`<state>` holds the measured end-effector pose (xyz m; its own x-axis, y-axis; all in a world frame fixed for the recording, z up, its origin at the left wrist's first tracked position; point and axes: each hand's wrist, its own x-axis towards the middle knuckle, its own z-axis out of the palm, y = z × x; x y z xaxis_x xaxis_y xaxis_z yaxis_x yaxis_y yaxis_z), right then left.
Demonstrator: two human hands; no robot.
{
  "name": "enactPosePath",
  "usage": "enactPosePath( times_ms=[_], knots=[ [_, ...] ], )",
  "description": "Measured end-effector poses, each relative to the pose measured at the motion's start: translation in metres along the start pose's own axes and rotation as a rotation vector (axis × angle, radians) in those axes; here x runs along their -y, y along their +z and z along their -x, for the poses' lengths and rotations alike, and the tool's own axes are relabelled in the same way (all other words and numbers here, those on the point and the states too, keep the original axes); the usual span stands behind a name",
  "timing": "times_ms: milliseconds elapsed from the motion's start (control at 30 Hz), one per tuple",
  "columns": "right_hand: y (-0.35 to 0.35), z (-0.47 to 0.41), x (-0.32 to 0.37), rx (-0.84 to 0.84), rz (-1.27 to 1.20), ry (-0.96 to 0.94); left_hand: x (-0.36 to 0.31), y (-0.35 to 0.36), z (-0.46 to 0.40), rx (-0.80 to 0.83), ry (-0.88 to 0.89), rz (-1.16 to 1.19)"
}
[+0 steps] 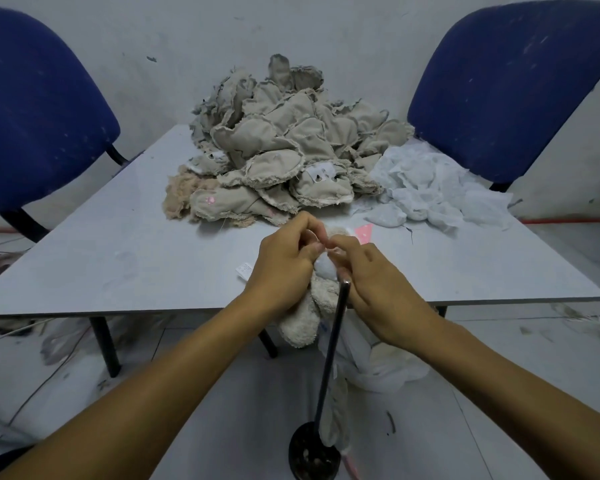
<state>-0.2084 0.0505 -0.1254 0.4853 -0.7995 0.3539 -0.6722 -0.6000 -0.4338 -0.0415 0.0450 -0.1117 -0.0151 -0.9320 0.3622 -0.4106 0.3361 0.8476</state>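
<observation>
Two blue chairs, one each side: left chair (39, 109) upper left. Grey table (118, 254) in middle, big heap of tan cloth skins (284, 147) top centre. Low centre: left hand (284, 265) pinches top of fluffy cream toy (305, 323), toy hangs past near table edge. Black rod (330, 358) just beside toy. Right hand (374, 282) pinches same spot, fingers curled. White cloth heap (437, 188) right of tan heap. Right chair (513, 81) upper right

Beige fabric pile (284, 147) and white cloth (430, 192) on grey table (118, 258) — blue chairs (39, 109) flanking.
</observation>
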Motion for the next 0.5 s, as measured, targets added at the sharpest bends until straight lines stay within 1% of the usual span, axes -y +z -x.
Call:
enactPosePath(
  times_ms=[67, 100, 133, 167, 233, 267, 300, 333, 400, 467, 500],
  knots=[
    [-0.001, 0.001, -0.001, -0.003, 0.048, -0.027, -0.006, -0.003, 0.0, 0.022, 0.103, -0.117],
    [-0.002, 0.002, -0.001, -0.026, -0.003, -0.022, -0.008, -0.002, 0.0, 0.028, 0.132, -0.163],
    [-0.004, 0.002, -0.003, -0.058, -0.105, 0.005, -0.01, -0.001, 0.0, 0.032, 0.124, -0.197],
    [-0.007, 0.002, -0.006, -0.104, -0.228, 0.044, -0.012, 0.002, 0.0, 0.046, 0.075, -0.234],
    [-0.014, -0.001, -0.013, -0.221, -0.39, 0.162, -0.012, 0.01, 0.0, 0.117, -0.116, -0.353],
    [-0.019, -0.004, -0.018, -0.274, -0.416, 0.242, -0.012, 0.013, 0.0, 0.154, -0.192, -0.421],
    [-0.022, -0.008, -0.022, -0.296, -0.402, 0.319, -0.012, 0.016, -0.001, 0.164, -0.22, -0.48],
    [-0.024, -0.011, -0.024, -0.273, -0.356, 0.377, -0.013, 0.017, -0.001, 0.153, -0.225, -0.51],
    [-0.021, -0.017, -0.026, -0.14, -0.209, 0.376, -0.016, 0.017, -0.003, 0.128, -0.211, -0.491],
    [-0.018, -0.024, -0.022, -0.029, -0.121, 0.335, -0.018, 0.015, -0.004, 0.16, -0.181, -0.405],
    [-0.018, -0.026, -0.021, 0.0, -0.147, 0.336, -0.019, 0.013, -0.005, 0.185, -0.182, -0.33]
  ],
)
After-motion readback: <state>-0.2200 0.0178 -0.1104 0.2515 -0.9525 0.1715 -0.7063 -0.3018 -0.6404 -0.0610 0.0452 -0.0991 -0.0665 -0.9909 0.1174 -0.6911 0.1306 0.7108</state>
